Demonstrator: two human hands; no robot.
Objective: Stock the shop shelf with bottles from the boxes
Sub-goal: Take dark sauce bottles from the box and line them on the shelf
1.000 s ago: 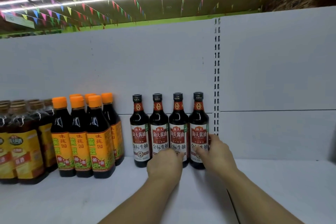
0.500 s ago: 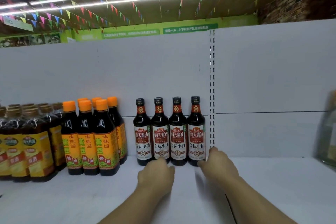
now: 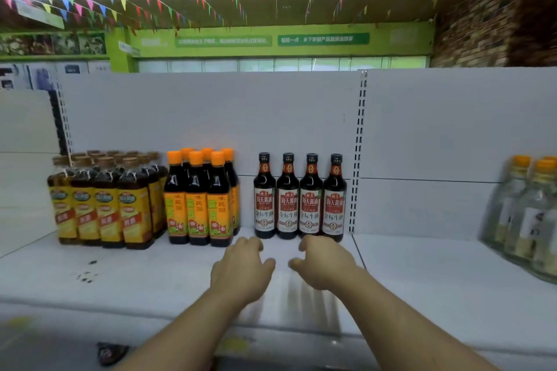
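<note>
Four bottles [image 3: 289,205] beside slotted upright [image 3: 358,159]

Clear bottles [image 3: 524,220] far right of right grip [image 3: 325,262]: blurred, cut by frame edge, labels unreadable. Orange-capped bottles [image 3: 197,205] just left of left grip [image 3: 241,268]: rear rows mostly hidden behind front three. Dark specks [image 3: 86,275] on shelf [image 3: 422,280] further left: too small to identify. Dark object [image 3: 111,352] below left grip, near bottom edge: blurred, unidentifiable.

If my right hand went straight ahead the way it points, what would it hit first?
Most likely the black-capped bottles: the right hand points at the right end of that row of four, just short of their bases. Which bottle exactly is unclear.
</note>
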